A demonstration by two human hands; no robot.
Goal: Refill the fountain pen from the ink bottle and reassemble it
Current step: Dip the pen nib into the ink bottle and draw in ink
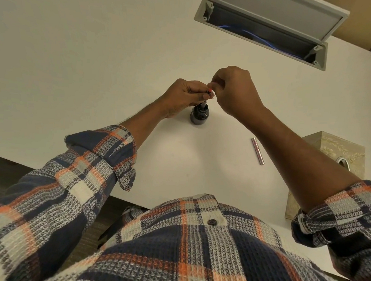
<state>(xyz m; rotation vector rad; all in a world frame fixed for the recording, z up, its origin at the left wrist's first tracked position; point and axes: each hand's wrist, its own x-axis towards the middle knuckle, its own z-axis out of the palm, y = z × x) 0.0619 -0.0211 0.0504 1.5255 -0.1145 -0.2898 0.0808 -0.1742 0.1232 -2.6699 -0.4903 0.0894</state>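
Note:
A small dark ink bottle (199,116) stands open on the white table (97,69). The pen's front section with its converter (205,102) stands upright with its tip down in the bottle's mouth. My left hand (182,99) grips the section's upper part just above the bottle. My right hand (231,89) pinches the converter's red top end (209,90) between thumb and forefinger. The pink metallic pen barrel (258,151) lies loose on the table to the right, under my right forearm. The nib is hidden inside the bottle.
A beige patterned tissue box (331,149) stands at the table's right edge, partly behind my right arm. A grey cable hatch (265,25) stands open in the table at the back right, blue cables inside. The table's near edge runs just before my chest.

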